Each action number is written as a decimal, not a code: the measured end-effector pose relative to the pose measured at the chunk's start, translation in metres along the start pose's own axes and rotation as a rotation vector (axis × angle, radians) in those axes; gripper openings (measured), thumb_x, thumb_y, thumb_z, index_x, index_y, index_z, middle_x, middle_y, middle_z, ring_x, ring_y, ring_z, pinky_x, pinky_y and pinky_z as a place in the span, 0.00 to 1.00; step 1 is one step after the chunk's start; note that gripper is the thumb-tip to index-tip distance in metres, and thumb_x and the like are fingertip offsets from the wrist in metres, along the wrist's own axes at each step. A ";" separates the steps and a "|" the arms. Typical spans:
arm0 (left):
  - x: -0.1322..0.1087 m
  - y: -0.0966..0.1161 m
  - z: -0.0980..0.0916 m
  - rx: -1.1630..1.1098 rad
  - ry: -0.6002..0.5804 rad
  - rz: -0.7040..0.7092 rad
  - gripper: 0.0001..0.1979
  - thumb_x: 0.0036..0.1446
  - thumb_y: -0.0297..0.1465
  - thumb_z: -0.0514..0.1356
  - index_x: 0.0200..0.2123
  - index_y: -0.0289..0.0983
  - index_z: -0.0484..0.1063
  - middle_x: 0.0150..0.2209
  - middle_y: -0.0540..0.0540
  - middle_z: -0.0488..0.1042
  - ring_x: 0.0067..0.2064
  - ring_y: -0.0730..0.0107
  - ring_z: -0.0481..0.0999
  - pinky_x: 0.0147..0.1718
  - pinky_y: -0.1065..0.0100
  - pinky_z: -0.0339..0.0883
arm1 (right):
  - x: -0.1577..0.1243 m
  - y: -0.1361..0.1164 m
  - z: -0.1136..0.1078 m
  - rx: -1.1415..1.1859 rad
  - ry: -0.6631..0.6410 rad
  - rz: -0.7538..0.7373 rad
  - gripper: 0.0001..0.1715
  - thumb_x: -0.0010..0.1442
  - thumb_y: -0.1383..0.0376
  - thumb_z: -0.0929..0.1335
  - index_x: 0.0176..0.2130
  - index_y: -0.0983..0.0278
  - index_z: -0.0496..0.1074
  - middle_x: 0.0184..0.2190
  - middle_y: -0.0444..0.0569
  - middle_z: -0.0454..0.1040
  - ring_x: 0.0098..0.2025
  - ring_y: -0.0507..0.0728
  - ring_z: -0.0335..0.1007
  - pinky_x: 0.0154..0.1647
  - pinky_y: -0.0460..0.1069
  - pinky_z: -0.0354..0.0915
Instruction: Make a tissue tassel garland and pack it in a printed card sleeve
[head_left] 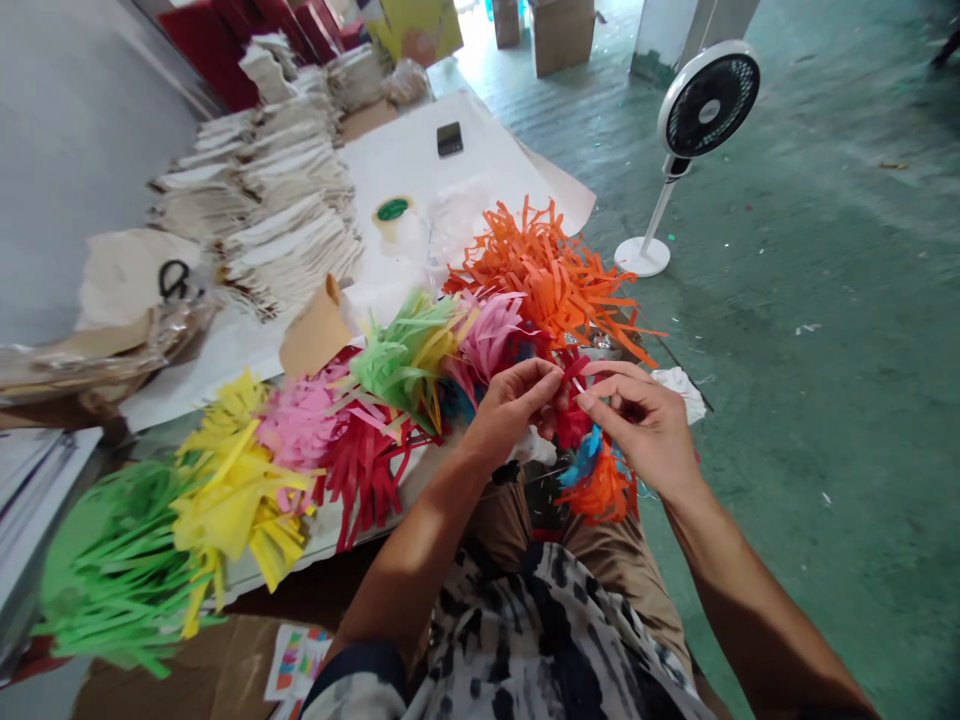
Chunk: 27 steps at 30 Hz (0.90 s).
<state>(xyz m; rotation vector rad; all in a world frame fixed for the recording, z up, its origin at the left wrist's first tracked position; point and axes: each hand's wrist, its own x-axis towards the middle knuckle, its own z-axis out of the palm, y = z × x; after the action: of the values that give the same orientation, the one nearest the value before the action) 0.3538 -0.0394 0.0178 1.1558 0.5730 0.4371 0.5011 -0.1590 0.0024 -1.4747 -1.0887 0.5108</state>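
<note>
Both my hands meet over my lap around a red paper tassel point(574, 425). The fingers of my left hand point(517, 400) are closed on its upper end. My right hand point(646, 420) pinches at the same end, where a thin white sliver shows at the fingertips; what it is I cannot make out. Below the red tassel hang blue fringe point(583, 458) and an orange tassel point(602, 488). Just beyond my hands lies a big bunch of orange paper fringe point(547, 275). Pink fringe point(489, 335) and light green fringe point(405, 355) rest on the table left of it.
Yellow fringe point(236, 490) and green fringe point(120, 565) lie along the table's near left edge. Stacks of pale folded bundles point(285, 190) fill the far left. A phone point(449, 139) and a tape roll point(392, 210) sit on the white tabletop. A fan point(709, 105) stands on the floor at right.
</note>
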 end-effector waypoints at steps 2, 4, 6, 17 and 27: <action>-0.002 0.000 0.002 0.053 -0.005 0.025 0.21 0.60 0.48 0.70 0.36 0.36 0.71 0.29 0.52 0.76 0.20 0.81 0.70 0.19 0.75 0.65 | 0.000 0.001 -0.001 -0.001 -0.005 0.000 0.07 0.65 0.62 0.75 0.33 0.58 0.83 0.47 0.49 0.82 0.42 0.56 0.77 0.33 0.49 0.64; -0.004 -0.001 0.003 0.121 -0.006 0.073 0.21 0.61 0.49 0.69 0.35 0.36 0.72 0.28 0.53 0.75 0.20 0.80 0.70 0.20 0.75 0.65 | -0.001 0.002 -0.001 0.005 -0.012 0.006 0.06 0.64 0.62 0.75 0.33 0.58 0.83 0.46 0.48 0.82 0.40 0.55 0.77 0.33 0.49 0.64; -0.006 -0.001 0.005 0.206 -0.004 0.135 0.21 0.62 0.48 0.69 0.34 0.35 0.72 0.25 0.53 0.73 0.21 0.80 0.69 0.21 0.75 0.64 | -0.001 0.002 -0.002 0.008 -0.028 0.025 0.07 0.64 0.62 0.75 0.33 0.59 0.83 0.48 0.48 0.82 0.37 0.53 0.76 0.33 0.49 0.63; -0.014 -0.002 0.008 0.516 0.037 0.259 0.14 0.69 0.44 0.63 0.45 0.40 0.69 0.27 0.55 0.77 0.20 0.81 0.65 0.23 0.75 0.57 | -0.002 -0.006 -0.006 -0.018 -0.069 -0.014 0.07 0.64 0.63 0.74 0.32 0.58 0.83 0.46 0.48 0.82 0.46 0.57 0.79 0.42 0.51 0.68; -0.021 -0.012 0.017 0.944 0.153 0.450 0.09 0.74 0.37 0.53 0.46 0.41 0.70 0.22 0.54 0.69 0.20 0.74 0.64 0.23 0.70 0.46 | -0.011 0.001 -0.007 0.280 -0.143 0.187 0.14 0.64 0.59 0.74 0.50 0.57 0.76 0.46 0.46 0.80 0.34 0.52 0.74 0.32 0.46 0.69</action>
<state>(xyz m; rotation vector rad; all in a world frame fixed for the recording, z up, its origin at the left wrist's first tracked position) 0.3481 -0.0681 0.0158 2.1917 0.6722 0.6705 0.5018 -0.1714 0.0007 -1.3128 -0.9498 0.8757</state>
